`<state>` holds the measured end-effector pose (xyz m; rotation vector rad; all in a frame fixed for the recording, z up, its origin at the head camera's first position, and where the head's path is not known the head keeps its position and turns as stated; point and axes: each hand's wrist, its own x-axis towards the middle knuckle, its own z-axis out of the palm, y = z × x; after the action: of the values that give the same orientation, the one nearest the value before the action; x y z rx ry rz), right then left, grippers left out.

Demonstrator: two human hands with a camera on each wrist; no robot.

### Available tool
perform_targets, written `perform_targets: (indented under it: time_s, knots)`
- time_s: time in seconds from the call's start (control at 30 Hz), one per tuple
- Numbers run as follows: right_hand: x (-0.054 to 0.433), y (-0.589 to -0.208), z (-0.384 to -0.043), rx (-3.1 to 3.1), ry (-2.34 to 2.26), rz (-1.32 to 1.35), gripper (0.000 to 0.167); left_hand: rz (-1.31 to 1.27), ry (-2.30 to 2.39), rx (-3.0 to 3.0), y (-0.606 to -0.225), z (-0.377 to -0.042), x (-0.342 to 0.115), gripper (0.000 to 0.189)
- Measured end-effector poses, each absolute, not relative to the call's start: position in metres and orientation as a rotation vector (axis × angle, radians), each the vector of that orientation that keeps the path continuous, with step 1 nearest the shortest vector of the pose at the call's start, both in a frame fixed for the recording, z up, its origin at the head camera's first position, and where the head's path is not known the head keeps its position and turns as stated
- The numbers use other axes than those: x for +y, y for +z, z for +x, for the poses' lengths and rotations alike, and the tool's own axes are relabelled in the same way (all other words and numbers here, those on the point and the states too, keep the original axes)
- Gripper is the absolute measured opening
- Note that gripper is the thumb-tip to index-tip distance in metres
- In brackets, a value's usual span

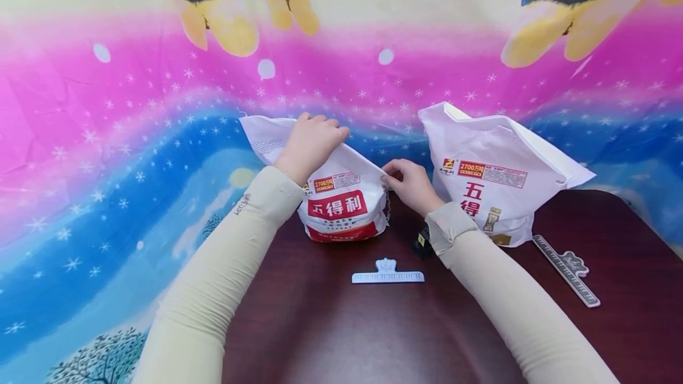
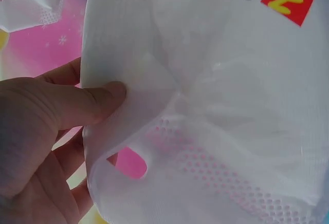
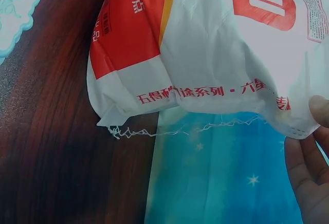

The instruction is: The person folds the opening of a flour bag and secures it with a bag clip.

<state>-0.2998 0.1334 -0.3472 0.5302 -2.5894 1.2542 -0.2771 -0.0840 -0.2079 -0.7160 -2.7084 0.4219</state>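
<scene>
A white flour bag (image 1: 347, 227) with red labels stands on the table. At its folded-over top edge my left hand (image 1: 312, 144) pinches the material; the left wrist view shows the thumb (image 2: 105, 98) on the near side and the fingers behind. An oval hole and rows of small perforations show in the bag there. My right hand (image 1: 413, 184) pinches the bag's top right corner between thumb and fingers, also seen in the right wrist view. A loose stitching thread (image 3: 180, 130) hangs along the bag's side.
A second white flour bag (image 1: 482, 159) with an open top stands to the right. A pale blue sealing clip (image 1: 388, 276) lies in front, a grey clip (image 1: 568, 271) at the right. A small black object (image 1: 423, 245) is partly hidden by the right sleeve. Behind hangs a patterned cloth (image 1: 133, 153).
</scene>
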Motion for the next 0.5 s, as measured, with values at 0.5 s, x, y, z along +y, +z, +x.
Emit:
perform_targets:
  time_s: [0.5]
  knots:
    - [0.134,-0.348,-0.295,-2.588,1.270,0.514,0.014,-0.695,0.318,-2.735,-0.195,-0.273,-0.092,0.044]
